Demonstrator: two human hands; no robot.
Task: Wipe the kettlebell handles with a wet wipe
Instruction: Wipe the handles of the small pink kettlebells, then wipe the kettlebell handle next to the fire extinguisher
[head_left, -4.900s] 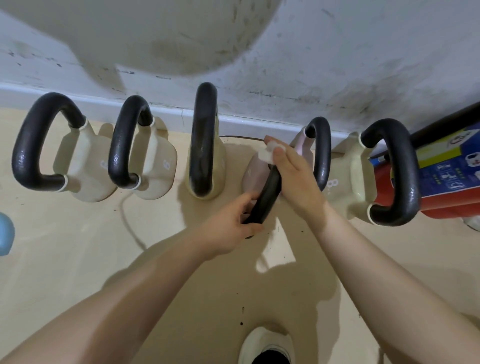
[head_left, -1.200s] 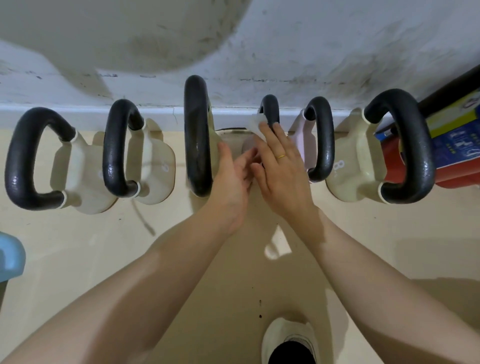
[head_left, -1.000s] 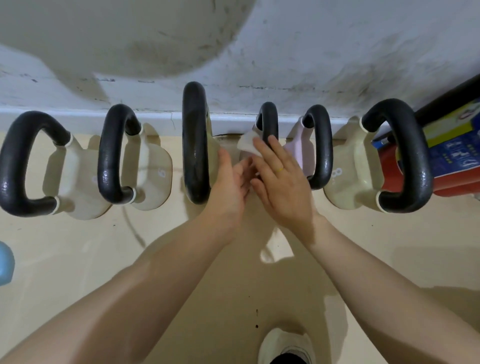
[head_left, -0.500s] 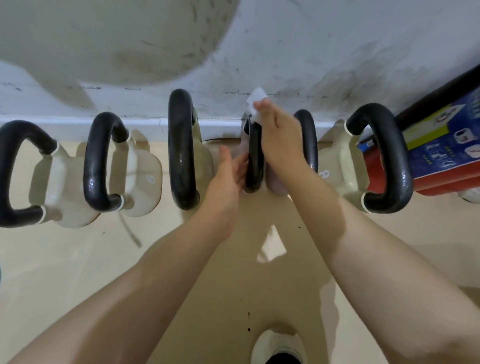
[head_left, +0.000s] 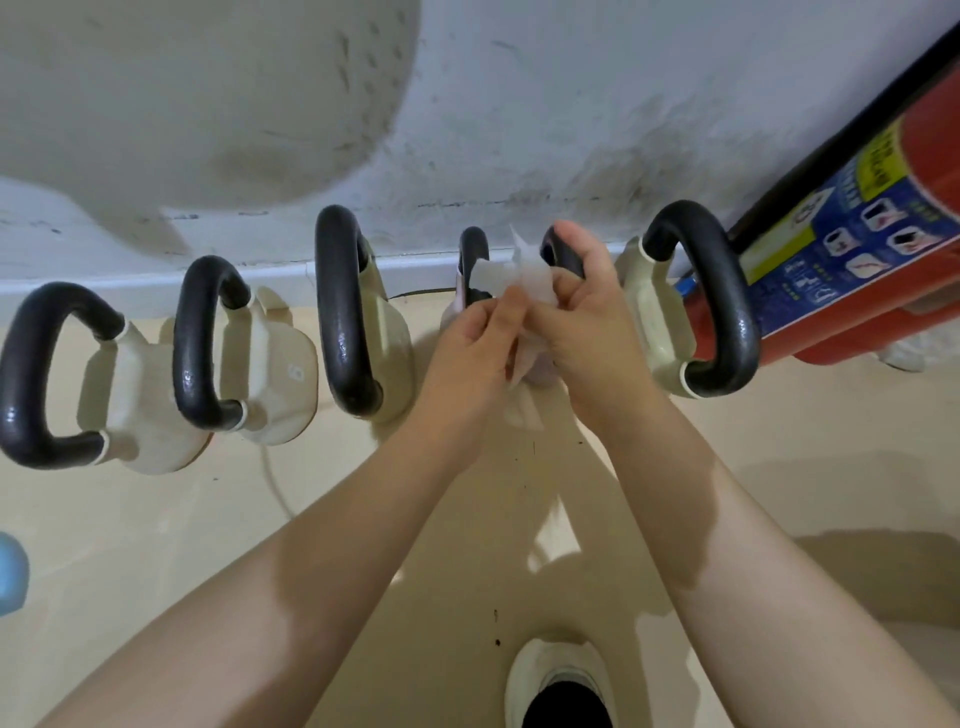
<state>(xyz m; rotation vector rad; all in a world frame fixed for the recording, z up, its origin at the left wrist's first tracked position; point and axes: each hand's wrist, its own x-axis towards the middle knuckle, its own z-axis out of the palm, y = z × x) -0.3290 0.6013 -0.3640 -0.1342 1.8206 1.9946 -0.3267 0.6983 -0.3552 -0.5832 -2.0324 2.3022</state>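
Note:
Several kettlebells with black handles stand in a row along the wall. Both hands hold a crumpled white wet wipe (head_left: 522, 278) between them, in front of two pink kettlebells. My left hand (head_left: 475, 353) pinches the wipe's lower left part. My right hand (head_left: 587, 317) grips its right side, thumb raised against the black handle (head_left: 556, 249) of the right pink kettlebell. The other pink kettlebell's handle (head_left: 471, 254) shows just left of the wipe. The pink bodies are mostly hidden by my hands.
Cream kettlebells stand at the left (head_left: 62, 374), (head_left: 218, 343), centre (head_left: 343, 312) and right (head_left: 711, 301). A red fire extinguisher (head_left: 857, 218) leans at the far right. A blue object (head_left: 10, 571) sits at the left edge. My shoe (head_left: 561, 680) is on the beige floor.
My right hand has left the top of the left pink kettlebell's handle and come down. My left hand has risen to meet it, and both now hold the wipe.

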